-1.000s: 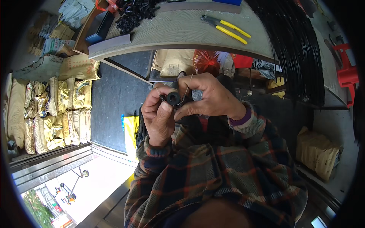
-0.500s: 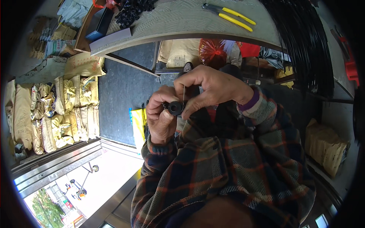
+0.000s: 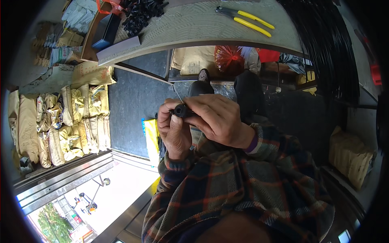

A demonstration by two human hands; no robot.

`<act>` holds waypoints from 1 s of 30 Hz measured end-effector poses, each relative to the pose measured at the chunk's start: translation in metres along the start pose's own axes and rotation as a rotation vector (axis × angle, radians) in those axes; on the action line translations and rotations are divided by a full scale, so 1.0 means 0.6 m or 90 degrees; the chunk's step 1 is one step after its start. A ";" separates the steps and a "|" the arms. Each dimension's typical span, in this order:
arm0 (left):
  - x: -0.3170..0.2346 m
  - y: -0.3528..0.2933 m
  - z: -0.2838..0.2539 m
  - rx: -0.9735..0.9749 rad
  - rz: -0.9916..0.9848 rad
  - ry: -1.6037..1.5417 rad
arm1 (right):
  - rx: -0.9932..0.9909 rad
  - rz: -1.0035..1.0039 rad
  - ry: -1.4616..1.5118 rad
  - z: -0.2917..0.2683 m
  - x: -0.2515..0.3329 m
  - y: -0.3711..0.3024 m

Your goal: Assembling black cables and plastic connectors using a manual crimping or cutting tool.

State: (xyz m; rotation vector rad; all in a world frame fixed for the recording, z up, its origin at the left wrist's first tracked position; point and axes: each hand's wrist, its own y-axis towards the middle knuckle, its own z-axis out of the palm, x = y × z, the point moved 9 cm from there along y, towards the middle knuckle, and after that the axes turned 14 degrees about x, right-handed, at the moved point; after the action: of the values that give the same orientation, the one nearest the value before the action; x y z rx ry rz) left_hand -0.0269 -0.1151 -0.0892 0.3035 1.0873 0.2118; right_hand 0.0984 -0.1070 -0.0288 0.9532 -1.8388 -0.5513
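Between my two hands sits a small black round part (image 3: 180, 110) with a hole in its end face. My left hand (image 3: 177, 135) is closed on it, the thumb pressed up against its lower side. My right hand (image 3: 219, 119) is closed at the part's right side, its fingers bent over it. From the top of the part a thin strip (image 3: 177, 93) sticks up and leans left, close to the right fingertips. The right fingers hide where the strip meets the part and exactly what they grip.
Ahead is a grey worktop (image 3: 186, 30) carrying yellow-handled pliers (image 3: 253, 23), a heap of small black parts (image 3: 139, 18) and a bundle of long black strips (image 3: 324, 52) hanging over its right side. Wrapped brown packages (image 3: 60, 121) are stacked at left. A red bag (image 3: 229, 58) lies beneath the worktop.
My right hand has moved down and swung over to the part's right side. The thin strip, upright between the right fingers before, now leans left. The part has shifted slightly left and up.
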 end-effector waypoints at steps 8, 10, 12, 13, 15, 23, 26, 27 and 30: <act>0.021 -0.026 -0.025 -0.205 -0.009 0.044 | 0.103 0.059 0.126 0.026 -0.050 0.011; 0.040 -0.030 -0.034 -0.170 -0.073 0.138 | 0.159 0.251 0.288 0.073 -0.101 -0.004; 0.031 -0.035 -0.024 -0.146 -0.087 0.273 | 0.220 0.219 0.249 0.091 -0.096 -0.012; 0.027 -0.036 -0.028 -0.135 -0.111 0.304 | 0.190 0.099 0.149 0.076 -0.062 -0.006; 0.002 -0.032 -0.014 -0.076 -0.073 0.284 | 0.115 -0.103 0.071 0.043 -0.013 -0.005; -0.052 -0.016 0.016 0.116 0.025 0.433 | 0.196 0.027 0.274 0.069 -0.062 -0.050; -0.051 -0.012 0.026 0.106 0.049 0.435 | 0.193 0.016 0.270 0.063 -0.063 -0.048; -0.048 -0.006 0.028 0.113 0.029 0.432 | 0.192 0.015 0.284 0.060 -0.066 -0.049; -0.024 0.002 0.033 0.135 -0.020 0.353 | 0.172 -0.010 0.324 0.056 -0.070 -0.045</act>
State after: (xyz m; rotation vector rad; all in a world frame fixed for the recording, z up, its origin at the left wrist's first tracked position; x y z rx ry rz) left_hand -0.0157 -0.1211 -0.0685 0.4319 1.6684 0.1553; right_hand 0.0880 -0.0905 -0.0857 1.1634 -1.4625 -0.0500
